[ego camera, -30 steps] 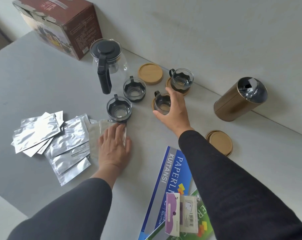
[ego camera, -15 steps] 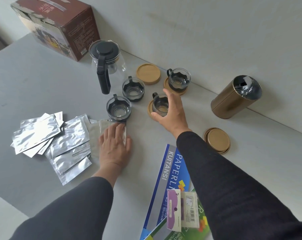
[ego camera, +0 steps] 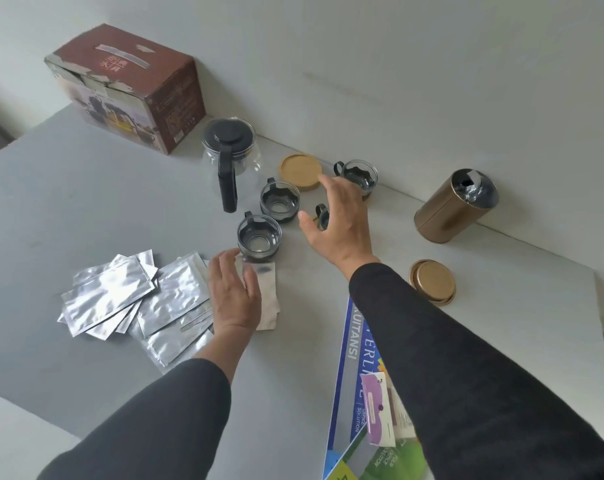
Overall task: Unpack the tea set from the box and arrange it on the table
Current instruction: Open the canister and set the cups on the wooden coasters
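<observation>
Right hand: the right hand (ego camera: 342, 226) hangs above the cups with fingers spread and nothing in it, reaching towards the bare wooden coaster (ego camera: 300, 169); it covers most of a third cup (ego camera: 323, 216), so I cannot tell what that cup stands on.
Left hand: the left hand (ego camera: 236, 294) lies flat, fingers straight, on a foil sachet (ego camera: 267, 289), probably pinning it so it does not slide.
Tea set: the glass teapot (ego camera: 229, 161) with black lid and handle stands beside the brown box (ego camera: 127, 88); the nearest cup (ego camera: 259, 235) and the middle cup (ego camera: 279, 200) sit straight on the grey table (ego camera: 68, 202); the far cup (ego camera: 359, 174) stands by the wall.
Foil sachets: a loose pile (ego camera: 120, 296) lies left of the flat hand.
Tin: the bronze tin (ego camera: 456, 206) lies on its side, mouth open, its lid (ego camera: 432, 282) apart.
Judgement: unpacking looks done; what remains seems to be pairing cups with coasters.
</observation>
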Demonstrator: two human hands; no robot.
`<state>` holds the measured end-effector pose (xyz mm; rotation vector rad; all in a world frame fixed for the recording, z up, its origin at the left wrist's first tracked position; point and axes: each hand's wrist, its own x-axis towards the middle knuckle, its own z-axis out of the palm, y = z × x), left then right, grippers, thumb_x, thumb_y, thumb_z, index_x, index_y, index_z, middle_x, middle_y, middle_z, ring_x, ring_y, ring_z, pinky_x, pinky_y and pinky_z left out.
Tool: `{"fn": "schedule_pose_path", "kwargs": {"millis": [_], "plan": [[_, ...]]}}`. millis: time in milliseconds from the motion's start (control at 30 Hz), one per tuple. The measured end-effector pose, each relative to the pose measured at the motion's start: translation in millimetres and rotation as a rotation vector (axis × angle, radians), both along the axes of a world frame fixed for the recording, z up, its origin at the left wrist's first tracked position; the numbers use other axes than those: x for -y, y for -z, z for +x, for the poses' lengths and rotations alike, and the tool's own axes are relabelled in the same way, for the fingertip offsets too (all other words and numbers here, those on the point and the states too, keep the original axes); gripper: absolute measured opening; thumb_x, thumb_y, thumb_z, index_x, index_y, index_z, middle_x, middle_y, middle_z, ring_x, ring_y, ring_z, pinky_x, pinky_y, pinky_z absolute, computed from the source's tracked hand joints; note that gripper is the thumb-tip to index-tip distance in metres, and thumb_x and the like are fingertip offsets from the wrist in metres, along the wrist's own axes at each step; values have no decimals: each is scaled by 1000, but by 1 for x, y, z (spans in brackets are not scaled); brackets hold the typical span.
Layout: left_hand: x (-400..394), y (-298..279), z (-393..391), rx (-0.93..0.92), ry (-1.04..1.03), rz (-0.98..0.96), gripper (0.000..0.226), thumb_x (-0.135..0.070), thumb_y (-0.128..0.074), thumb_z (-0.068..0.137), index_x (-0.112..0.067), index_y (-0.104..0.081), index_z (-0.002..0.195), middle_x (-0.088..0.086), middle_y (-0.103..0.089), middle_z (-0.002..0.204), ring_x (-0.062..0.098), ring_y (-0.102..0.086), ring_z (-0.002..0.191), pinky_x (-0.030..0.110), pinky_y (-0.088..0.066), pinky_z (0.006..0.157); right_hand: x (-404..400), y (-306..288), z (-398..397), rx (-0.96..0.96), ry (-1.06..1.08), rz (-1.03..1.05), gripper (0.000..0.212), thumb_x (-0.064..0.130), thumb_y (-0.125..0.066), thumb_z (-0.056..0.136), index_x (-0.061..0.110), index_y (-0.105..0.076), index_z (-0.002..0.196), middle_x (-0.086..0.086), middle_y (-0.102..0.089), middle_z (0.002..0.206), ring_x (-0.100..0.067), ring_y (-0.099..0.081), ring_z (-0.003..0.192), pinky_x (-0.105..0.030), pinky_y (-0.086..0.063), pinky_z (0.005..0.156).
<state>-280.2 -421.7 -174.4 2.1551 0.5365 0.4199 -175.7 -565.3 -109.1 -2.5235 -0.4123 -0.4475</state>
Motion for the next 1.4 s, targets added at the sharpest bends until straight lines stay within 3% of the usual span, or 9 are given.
{"fn": "schedule_pose_path", "kwargs": {"millis": [167, 367, 500, 700, 1000, 1233, 1400], "plan": [[-56, -8, 27, -55, 79, 167, 35, -10, -47, 89, -4, -50, 124, 15, -47, 125, 31, -45, 118, 39, -34, 101, -32, -13, 4, -12, 112, 14, 51, 34, -58, 80, 5, -54, 123, -13, -56, 116, -29, -50, 111, -38, -42, 93], [-108, 0, 61, -218, 241, 310, 43, -19, -47, 89, -10, -41, 131, 6, -38, 136, 24, -37, 126, 38, -31, 104, -73, -15, 33, -197, 346, 106, 56, 35, -65, 81, 7, -49, 127, -12, -51, 125, -25, -39, 122, -29, -31, 100], [-114, 15, 73, -276, 338, 353, 45, -21, -44, 88, -13, -39, 133, 3, -35, 137, 21, -33, 127, 34, -25, 106, -86, -20, 56, -301, 415, 75, 61, 41, -65, 80, 9, -45, 128, -12, -48, 125, -27, -38, 123, -34, -33, 101], [-110, 25, 71, -245, 316, 376, 37, -25, -45, 86, -18, -43, 122, -2, -38, 130, 17, -33, 125, 32, -21, 107, -89, -14, 106, -528, 496, 42, 67, 43, -61, 76, 14, -39, 132, -15, -40, 128, -33, -40, 122, -39, -40, 101], [-109, 29, 74, -279, 308, 384, 43, -34, -40, 82, -20, -45, 122, -3, -40, 128, 17, -33, 127, 33, -19, 107, -89, 10, 151, -774, 530, -61, 90, 50, -71, 71, 18, -25, 141, -18, -35, 136, -35, -39, 125, -42, -38, 100], [-107, 28, 76, -298, 293, 402, 49, -41, -34, 80, -21, -45, 123, -4, -40, 129, 16, -33, 126, 32, -19, 107, -88, 19, 162, -706, 529, -178, 85, 48, -71, 70, 14, -30, 136, -19, -45, 130, -35, -45, 120, -41, -40, 100], [-107, 29, 74, -287, 291, 406, 44, -37, -40, 82, -21, -45, 122, -4, -40, 128, 16, -33, 125, 33, -20, 107, -86, 13, 156, -641, 525, -109, 87, 47, -72, 69, 11, -27, 134, -21, -44, 129, -36, -41, 121, -42, -38, 97]]}}
